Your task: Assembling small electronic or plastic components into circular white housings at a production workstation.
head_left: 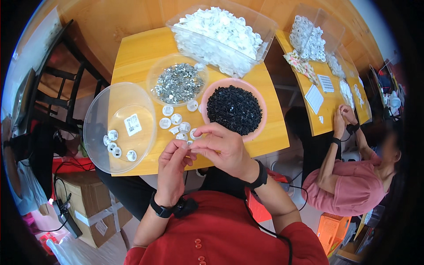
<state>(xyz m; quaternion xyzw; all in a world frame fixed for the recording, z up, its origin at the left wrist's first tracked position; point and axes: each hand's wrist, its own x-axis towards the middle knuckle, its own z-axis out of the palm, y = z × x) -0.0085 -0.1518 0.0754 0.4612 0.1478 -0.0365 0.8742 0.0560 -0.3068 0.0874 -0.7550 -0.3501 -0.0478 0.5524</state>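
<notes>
Over the tabletop's (pixel 132 51) near edge, our left hand (pixel 172 171) and right hand (pixel 227 151) pinch a small white piece (pixel 190 142). White discs (pixel 176 119) crowd just beyond; the pink bowl (pixel 264 117) stands rightward, the clear tub (pixel 126 99) overhanging the left edge.
</notes>
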